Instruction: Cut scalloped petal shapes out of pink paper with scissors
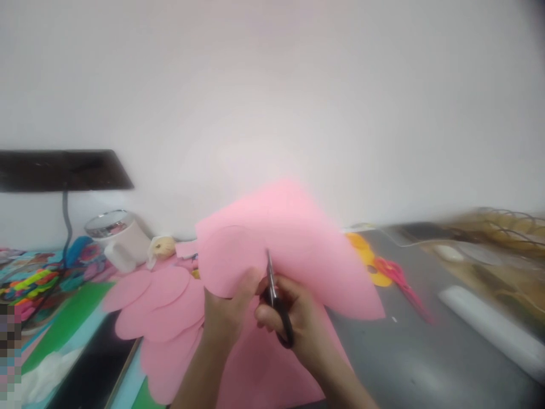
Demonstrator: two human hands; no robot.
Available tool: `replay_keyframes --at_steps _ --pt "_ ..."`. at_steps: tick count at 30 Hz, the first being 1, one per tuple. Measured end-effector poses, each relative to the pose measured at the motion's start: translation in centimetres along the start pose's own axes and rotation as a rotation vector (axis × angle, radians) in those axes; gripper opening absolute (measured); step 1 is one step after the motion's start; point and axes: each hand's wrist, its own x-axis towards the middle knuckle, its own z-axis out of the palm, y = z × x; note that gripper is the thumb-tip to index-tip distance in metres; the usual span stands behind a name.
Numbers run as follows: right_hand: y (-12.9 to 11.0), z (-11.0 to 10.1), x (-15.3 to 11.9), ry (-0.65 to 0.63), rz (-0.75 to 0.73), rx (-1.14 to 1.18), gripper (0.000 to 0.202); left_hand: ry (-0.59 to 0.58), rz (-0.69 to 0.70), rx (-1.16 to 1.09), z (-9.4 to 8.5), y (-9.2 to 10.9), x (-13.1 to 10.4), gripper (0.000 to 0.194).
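Note:
A large pink sheet of paper or thin foam (293, 221) is held up off the table, with a faint circle drawn on its left part. My left hand (230, 309) pinches the sheet's lower left edge, thumb on the near face. In my right hand (298, 312) is a pair of black-handled scissors (271, 278), fingers in the loops. Their blades point up and lie against the sheet at the right side of the drawn circle. Several cut pink circles (164, 312) overlap in a pile left of my hands. Another pink sheet (264, 369) lies beneath my wrists.
At the back left stand a white mug (128, 241) and a dark screen-like panel (63, 170) with a cable. Colourful craft pieces (29, 287) lie far left. Pink-handled scissors (400, 284), yellow cutouts (368, 255) and a white roll (489, 329) are on the right.

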Motion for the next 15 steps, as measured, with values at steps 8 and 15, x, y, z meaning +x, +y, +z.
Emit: replay_keyframes --at_steps 8,15 --pt "0.0 0.3 0.2 0.002 -0.020 0.015 0.038 0.169 0.006 0.152 0.7 0.6 -0.6 0.018" --pt "-0.7 -0.1 0.1 -0.002 -0.095 0.024 0.041 0.045 0.001 0.162 0.0 -0.4 -0.2 0.022"
